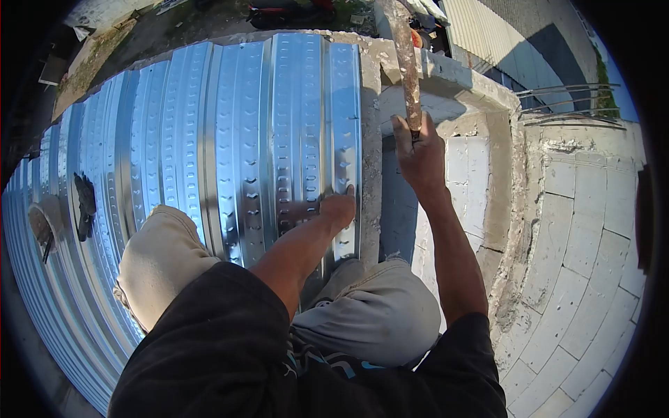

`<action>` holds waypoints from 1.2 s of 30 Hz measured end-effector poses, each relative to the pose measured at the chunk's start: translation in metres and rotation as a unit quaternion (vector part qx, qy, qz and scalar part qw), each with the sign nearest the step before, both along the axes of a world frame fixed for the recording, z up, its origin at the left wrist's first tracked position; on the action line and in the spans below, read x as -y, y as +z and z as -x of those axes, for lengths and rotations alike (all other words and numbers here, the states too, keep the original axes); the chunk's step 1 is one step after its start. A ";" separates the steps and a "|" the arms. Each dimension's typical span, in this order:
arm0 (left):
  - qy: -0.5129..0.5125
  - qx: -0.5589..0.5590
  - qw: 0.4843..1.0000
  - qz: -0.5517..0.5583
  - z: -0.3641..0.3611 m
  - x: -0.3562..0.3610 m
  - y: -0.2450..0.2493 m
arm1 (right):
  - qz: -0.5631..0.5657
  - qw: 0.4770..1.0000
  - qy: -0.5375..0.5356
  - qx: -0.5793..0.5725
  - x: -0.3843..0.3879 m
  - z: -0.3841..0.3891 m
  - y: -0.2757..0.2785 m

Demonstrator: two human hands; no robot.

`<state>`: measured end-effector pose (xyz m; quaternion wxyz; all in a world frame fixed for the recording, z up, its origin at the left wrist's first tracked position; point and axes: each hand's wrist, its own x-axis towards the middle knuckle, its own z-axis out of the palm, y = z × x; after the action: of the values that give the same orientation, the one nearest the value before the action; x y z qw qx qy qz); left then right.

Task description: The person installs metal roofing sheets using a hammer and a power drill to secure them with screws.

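My right hand (421,155) is closed round the lower end of a rusty, pale-flecked pole (406,59). The pole's upper end runs out of view at the top. Low on the right edge of a shiny corrugated metal sheet (240,111), my left hand (338,210) presses down with its fingers curled in. Most of those fingers are hidden, so whatever they hold cannot be made out. My knees, in pale trousers (376,310), are bent over the sheet. Just right of the sheet's edge lies a strip of rough concrete (371,160).
A dark glove (84,207) and a trowel-like tool (46,221) lie on the sheet at left. To the right are a gap beside the concrete, a block wall (557,237) and protruding steel bars (571,104). The ground far below shows a red motorbike (293,12).
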<state>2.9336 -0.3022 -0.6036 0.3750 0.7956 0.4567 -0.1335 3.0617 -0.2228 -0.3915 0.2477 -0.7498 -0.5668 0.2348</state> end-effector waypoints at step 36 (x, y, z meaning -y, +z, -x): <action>-0.091 -0.047 0.995 -0.010 0.010 -0.005 0.007 | 0.167 0.984 -0.040 0.056 0.052 -0.022 -0.095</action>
<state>2.9234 -0.2969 -0.5968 0.3310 0.8306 0.4007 -0.1999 3.0836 -0.2750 -0.4864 0.0965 -0.8149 -0.5019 0.2733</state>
